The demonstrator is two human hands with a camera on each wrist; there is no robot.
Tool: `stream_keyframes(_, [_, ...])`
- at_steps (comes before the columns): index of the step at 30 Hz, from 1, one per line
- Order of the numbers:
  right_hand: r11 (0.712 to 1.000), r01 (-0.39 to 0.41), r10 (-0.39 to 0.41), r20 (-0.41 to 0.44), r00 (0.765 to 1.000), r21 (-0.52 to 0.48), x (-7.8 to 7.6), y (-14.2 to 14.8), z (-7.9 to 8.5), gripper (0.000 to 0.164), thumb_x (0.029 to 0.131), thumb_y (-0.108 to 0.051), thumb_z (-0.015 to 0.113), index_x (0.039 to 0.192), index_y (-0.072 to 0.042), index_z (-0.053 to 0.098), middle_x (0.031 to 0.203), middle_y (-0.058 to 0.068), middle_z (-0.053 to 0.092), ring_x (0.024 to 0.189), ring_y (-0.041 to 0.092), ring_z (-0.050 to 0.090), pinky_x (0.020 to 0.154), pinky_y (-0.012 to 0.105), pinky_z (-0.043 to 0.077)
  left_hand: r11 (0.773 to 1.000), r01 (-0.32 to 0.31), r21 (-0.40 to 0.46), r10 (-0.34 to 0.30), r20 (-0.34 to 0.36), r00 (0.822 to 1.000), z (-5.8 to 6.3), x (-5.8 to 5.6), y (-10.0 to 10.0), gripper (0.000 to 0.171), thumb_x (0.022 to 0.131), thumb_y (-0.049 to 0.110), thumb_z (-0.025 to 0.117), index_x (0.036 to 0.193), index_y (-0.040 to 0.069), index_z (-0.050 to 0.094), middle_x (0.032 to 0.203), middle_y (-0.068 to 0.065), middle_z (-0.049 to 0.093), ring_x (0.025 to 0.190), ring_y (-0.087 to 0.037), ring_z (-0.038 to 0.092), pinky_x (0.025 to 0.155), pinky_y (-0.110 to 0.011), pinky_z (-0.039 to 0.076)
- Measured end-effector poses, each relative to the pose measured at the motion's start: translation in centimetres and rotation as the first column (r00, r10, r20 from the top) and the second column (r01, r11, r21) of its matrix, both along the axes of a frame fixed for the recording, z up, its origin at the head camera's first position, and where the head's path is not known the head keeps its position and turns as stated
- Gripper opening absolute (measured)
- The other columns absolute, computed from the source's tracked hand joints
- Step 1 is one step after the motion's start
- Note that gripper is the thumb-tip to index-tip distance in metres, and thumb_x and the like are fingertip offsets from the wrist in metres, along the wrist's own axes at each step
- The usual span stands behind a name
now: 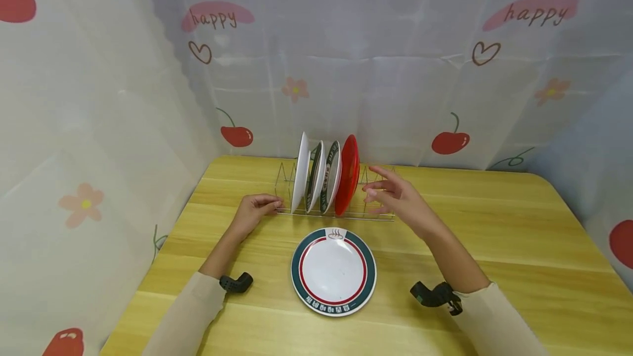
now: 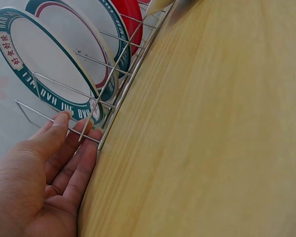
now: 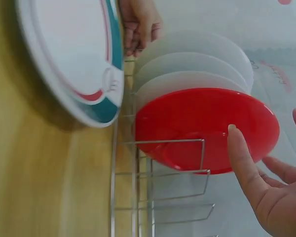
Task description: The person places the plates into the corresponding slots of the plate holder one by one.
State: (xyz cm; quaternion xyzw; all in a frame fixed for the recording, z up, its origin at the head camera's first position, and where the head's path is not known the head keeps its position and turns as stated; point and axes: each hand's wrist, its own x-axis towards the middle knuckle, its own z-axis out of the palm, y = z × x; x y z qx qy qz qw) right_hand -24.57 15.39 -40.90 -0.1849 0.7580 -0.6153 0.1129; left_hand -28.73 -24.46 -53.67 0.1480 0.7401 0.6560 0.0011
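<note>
A wire dish rack point(image 1: 371, 218) stands on the table, and my left hand point(image 1: 252, 213) pinches its left end wire between thumb and fingers. Upright in the rack, from left to right, are a white plate point(image 1: 299, 174), two green-rimmed plates point(image 1: 331, 177) and a red plate point(image 1: 349, 174). My right hand point(image 1: 398, 199) hovers at the rack's right part with fingers spread, just right of the red plate and holding nothing. In the right wrist view a fingertip overlaps the face of the red plate point(image 3: 202, 121). A green-rimmed plate with a red ring point(image 1: 334, 270) lies flat before the rack.
The wooden table point(image 1: 494, 290) extends to both sides. A printed cloth point(image 1: 346, 92) with cherries and flowers hangs close behind the rack and along the sides. Each wrist carries a black camera mount point(image 1: 435, 294).
</note>
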Motion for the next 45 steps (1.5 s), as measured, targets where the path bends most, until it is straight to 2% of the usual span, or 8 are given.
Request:
stream_keyframes(4, [0.999, -0.014, 0.014, 0.015, 1.0, 0.037, 1.8, 1.2, -1.3, 0.056, 0.101, -0.019, 0.065, 0.153, -0.01, 0.044, 0.133, 0.029, 0.056, 0.118, 0.05, 0.058, 0.087, 0.052, 0.061, 1.0, -0.001, -0.001, 0.001, 0.008, 1.0, 0.1, 0.0, 0.1, 0.02, 0.097, 0.01, 0.069, 0.109, -0.006, 0.075, 0.106, -0.016, 0.075, 0.096, -0.021, 0.075, 0.083, -0.036, 0.063])
stream_keyframes(8, [0.996, -0.034, 0.031, 0.036, 0.999, 0.082, 3.0, 2.0, -2.8, 0.054, 0.1, -0.017, 0.066, 0.149, -0.005, 0.047, 0.129, 0.032, 0.056, 0.117, 0.05, 0.058, 0.085, 0.05, 0.062, 1.0, -0.006, -0.007, 0.006, 0.014, 1.0, 0.1, 0.0, 0.2, 0.02, 0.097, 0.009, 0.069, 0.109, -0.006, 0.075, 0.106, -0.016, 0.075, 0.096, -0.02, 0.074, 0.082, -0.036, 0.063])
stream_keyframes(16, [0.977, -0.127, 0.113, 0.089, 0.99, 0.171, 3.4, 2.2, -5.1, 0.053, 0.099, -0.017, 0.067, 0.146, 0.0, 0.05, 0.119, 0.025, 0.06, 0.106, 0.041, 0.061, 0.079, 0.046, 0.064, 1.0, -0.018, -0.015, 0.018, 0.009, 1.0, 0.1, 0.0, 0.2, 0.019, 0.097, 0.008, 0.069, 0.108, -0.006, 0.075, 0.107, -0.017, 0.075, 0.095, -0.02, 0.074, 0.082, -0.035, 0.063])
stream_keyframes(22, [0.954, -0.242, 0.211, 0.175, 0.962, 0.179, 3.5, 2.0, -6.6, 0.057, 0.099, -0.015, 0.067, 0.148, 0.005, 0.045, 0.116, 0.021, 0.061, 0.098, 0.031, 0.064, 0.079, 0.044, 0.064, 1.0, -0.015, -0.004, 0.015, 0.02, 1.0, -0.3, 0.0, 0.3, 0.021, 0.097, 0.008, 0.069, 0.11, -0.008, 0.074, 0.107, -0.017, 0.075, 0.095, -0.019, 0.075, 0.082, -0.035, 0.063])
stream_keyframes(30, [0.919, -0.372, 0.326, 0.277, 0.904, 0.132, 3.9, 1.4, -7.2, 0.066, 0.095, -0.003, 0.069, 0.153, -0.001, 0.039, 0.113, 0.022, 0.059, 0.088, 0.029, 0.069, 0.077, 0.045, 0.064, 1.0, -0.017, -0.004, 0.017, 0.036, 0.999, 0.1, 0.0, 0.2, 0.022, 0.098, 0.007, 0.068, 0.111, -0.01, 0.072, 0.111, -0.024, 0.072, 0.096, -0.016, 0.074, 0.084, -0.035, 0.062])
stream_keyframes(38, [0.919, -0.352, 0.314, 0.207, 0.926, 0.177, 4.4, 0.6, -7.5, 0.072, 0.088, 0.009, 0.072, 0.152, -0.001, 0.042, 0.103, 0.021, 0.054, 0.066, 0.024, 0.063, 0.064, 0.039, 0.064, 1.0, -0.004, -0.015, 0.005, 0.031, 0.999, 0.4, 0.1, 0.2, 0.023, 0.098, 0.008, 0.067, 0.112, -0.01, 0.072, 0.112, -0.026, 0.071, 0.097, -0.018, 0.074, 0.084, -0.035, 0.062])
stream_keyframes(42, [0.917, -0.354, 0.316, 0.207, 0.926, 0.183, 4.5, 0.5, -7.3, 0.07, 0.088, 0.01, 0.07, 0.152, -0.002, 0.043, 0.102, 0.021, 0.056, 0.065, 0.027, 0.063, 0.062, 0.039, 0.064, 1.0, -0.007, -0.01, 0.007, 0.032, 0.999, 0.3, 0.1, 0.2, 0.023, 0.098, 0.008, 0.067, 0.112, -0.009, 0.072, 0.112, -0.025, 0.072, 0.096, -0.019, 0.074, 0.083, -0.035, 0.063])
stream_keyframes(45, [0.91, -0.378, 0.338, 0.221, 0.915, 0.173, 4.4, 0.8, -7.1, 0.067, 0.09, 0.012, 0.065, 0.151, -0.006, 0.045, 0.114, 0.022, 0.057, 0.073, 0.027, 0.065, 0.062, 0.039, 0.064, 1.0, -0.006, -0.004, 0.007, 0.024, 1.0, 0.3, 0.0, 0.2, 0.022, 0.098, 0.007, 0.067, 0.112, -0.009, 0.073, 0.111, -0.025, 0.072, 0.096, -0.018, 0.074, 0.083, -0.034, 0.063])
